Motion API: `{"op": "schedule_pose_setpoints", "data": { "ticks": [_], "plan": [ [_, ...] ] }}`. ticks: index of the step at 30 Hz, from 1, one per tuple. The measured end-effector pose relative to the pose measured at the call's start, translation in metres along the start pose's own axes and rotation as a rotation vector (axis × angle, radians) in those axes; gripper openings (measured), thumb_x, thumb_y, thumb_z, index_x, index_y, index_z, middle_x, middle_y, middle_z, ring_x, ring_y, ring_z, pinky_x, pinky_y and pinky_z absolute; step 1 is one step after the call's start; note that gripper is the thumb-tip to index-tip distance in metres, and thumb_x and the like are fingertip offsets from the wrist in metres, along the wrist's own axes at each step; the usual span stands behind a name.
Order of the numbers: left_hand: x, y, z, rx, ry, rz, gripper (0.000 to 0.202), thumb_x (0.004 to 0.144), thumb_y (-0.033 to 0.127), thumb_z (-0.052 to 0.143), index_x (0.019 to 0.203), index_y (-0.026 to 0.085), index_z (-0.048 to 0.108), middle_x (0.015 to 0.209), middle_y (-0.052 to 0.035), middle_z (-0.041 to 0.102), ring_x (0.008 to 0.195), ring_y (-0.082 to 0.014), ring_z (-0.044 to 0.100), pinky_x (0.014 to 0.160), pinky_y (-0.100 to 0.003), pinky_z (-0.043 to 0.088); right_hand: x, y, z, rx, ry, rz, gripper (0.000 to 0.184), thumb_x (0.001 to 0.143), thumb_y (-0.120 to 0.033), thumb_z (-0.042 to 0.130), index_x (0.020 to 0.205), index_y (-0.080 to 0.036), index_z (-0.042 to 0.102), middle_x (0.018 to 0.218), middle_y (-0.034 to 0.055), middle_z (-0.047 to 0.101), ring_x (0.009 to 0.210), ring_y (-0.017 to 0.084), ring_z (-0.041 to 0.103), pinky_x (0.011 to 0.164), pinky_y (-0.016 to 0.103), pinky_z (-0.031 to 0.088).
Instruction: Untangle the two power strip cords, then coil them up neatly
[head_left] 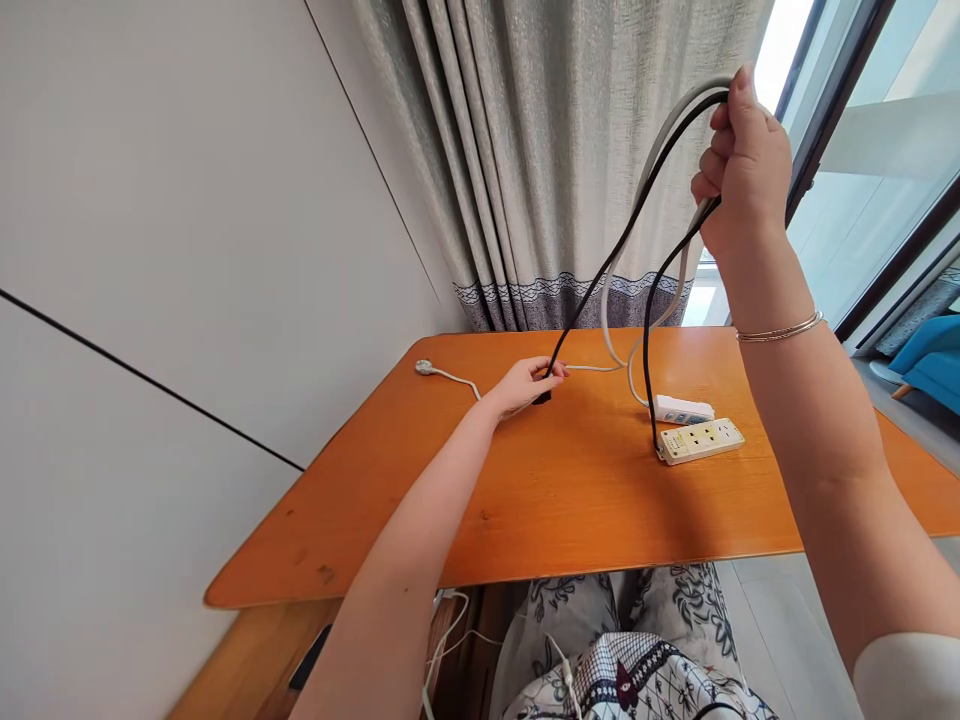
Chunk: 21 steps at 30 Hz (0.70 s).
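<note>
High above the table, my right hand [746, 165] is closed around a black cable [622, 235] and a white cable [604, 300], which hang from it in loops. My left hand [529, 385], low over the tabletop, grips the black cable close to its black plug [542, 397]; the fingers partly hide that plug. The black cable's other end enters a cream power strip [703, 441] with several sockets. Just behind lies a white power strip [682, 410], joined to the white cable. Left of my left hand, the white cable's round plug [424, 367] rests on the table.
The orange wooden table [555, 500] meets a pale wall panel [187, 250] on the left. Grey curtains [562, 150] hang behind it, beside a glass door at right. Below the front edge are my patterned lap [622, 640] and thin white cords [450, 640].
</note>
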<state>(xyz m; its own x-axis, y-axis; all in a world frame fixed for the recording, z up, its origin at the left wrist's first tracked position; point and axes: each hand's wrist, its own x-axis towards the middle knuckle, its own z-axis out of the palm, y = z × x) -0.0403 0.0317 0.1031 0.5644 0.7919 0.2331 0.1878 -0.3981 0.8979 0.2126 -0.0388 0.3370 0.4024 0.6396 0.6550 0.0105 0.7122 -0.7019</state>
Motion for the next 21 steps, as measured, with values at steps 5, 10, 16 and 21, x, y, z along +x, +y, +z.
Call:
{"op": "schedule_pose_setpoints", "data": {
  "ticks": [5,10,16,21],
  "plan": [
    [-0.007,0.001,-0.010,-0.080,0.029,-0.123,0.038,0.063,0.052,0.075,0.070,0.018,0.059,0.086,-0.0095,0.071,0.105,-0.0284,0.066,0.094,-0.043,0.052,-0.004,0.002,-0.008,0.004,-0.044,0.007,0.047,0.096,-0.056,0.055,0.064,-0.024,0.041,0.056,-0.0095,0.016,0.055,0.012,0.004,0.053,0.033,0.008],
    [-0.010,0.005,-0.018,-0.214,-0.070,-0.105,0.035,0.069,0.051,0.057,0.070,0.018,0.066,0.099,-0.0161,0.075,0.111,-0.0316,0.065,0.098,-0.043,0.053,-0.010,0.000,-0.008,0.015,-0.154,0.050,0.051,0.089,-0.066,0.058,0.064,-0.024,0.043,0.055,-0.0098,0.016,0.053,0.011,0.006,0.053,0.032,0.007],
    [-0.002,0.002,-0.011,-0.151,-0.101,-0.252,0.039,0.074,0.041,0.043,0.060,0.019,0.071,0.101,-0.0139,0.077,0.109,-0.0289,0.067,0.103,-0.042,0.050,-0.022,-0.002,-0.004,0.070,-0.210,-0.036,0.049,0.081,-0.063,0.069,0.060,-0.025,0.046,0.056,-0.0086,0.016,0.050,0.010,0.007,0.050,0.033,0.009],
    [0.009,0.004,-0.007,-0.080,-0.157,-0.414,0.016,0.060,0.033,0.067,0.054,0.019,0.073,0.079,-0.0095,0.078,0.084,-0.0249,0.071,0.083,-0.036,0.056,-0.036,-0.010,-0.001,0.011,-0.157,-0.067,0.047,0.091,-0.058,0.057,0.062,-0.026,0.038,0.060,-0.0063,0.014,0.046,0.012,0.011,0.046,0.032,0.013]
  ]
}}
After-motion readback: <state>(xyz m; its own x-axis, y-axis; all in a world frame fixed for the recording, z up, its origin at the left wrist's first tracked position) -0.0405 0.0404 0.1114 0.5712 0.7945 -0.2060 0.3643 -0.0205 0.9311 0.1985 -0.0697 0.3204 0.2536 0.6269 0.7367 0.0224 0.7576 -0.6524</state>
